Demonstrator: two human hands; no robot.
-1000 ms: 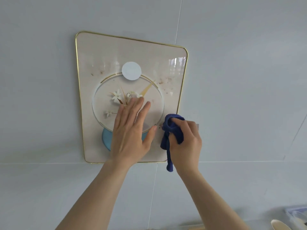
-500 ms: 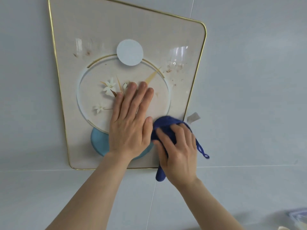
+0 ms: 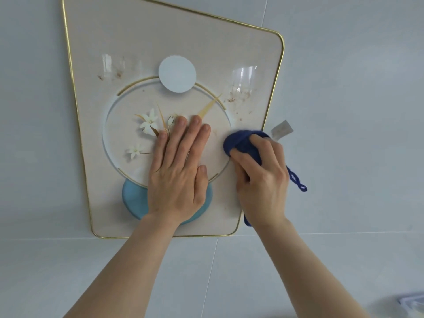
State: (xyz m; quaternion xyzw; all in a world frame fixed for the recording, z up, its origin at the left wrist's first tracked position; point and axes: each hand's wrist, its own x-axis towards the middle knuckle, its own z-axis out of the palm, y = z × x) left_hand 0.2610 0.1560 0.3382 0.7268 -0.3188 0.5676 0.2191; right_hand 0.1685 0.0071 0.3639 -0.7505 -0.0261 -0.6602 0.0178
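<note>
A beige picture panel (image 3: 142, 42) with a thin gold rim hangs on a pale tiled wall. It shows a white circle, white flowers and a light blue vase. Brownish specks (image 3: 238, 98) mark its upper right and upper left. My left hand (image 3: 179, 166) presses flat on the picture's middle, fingers straight and together. My right hand (image 3: 263, 177) grips a bunched dark blue cloth (image 3: 243, 143) against the panel's right side, near the gold rim. A loop of the cloth dangles to the right of that hand.
A small grey tab (image 3: 282, 130) sticks out from behind the panel's right edge. Pale wall tiles (image 3: 344, 88) with thin joints surround the panel. Something white and blue (image 3: 413, 301) shows at the bottom right corner.
The view has come closer to the panel. My right hand with the cloth has moved from beside the panel's edge onto its right side and upward. My left hand stays pressed flat.
</note>
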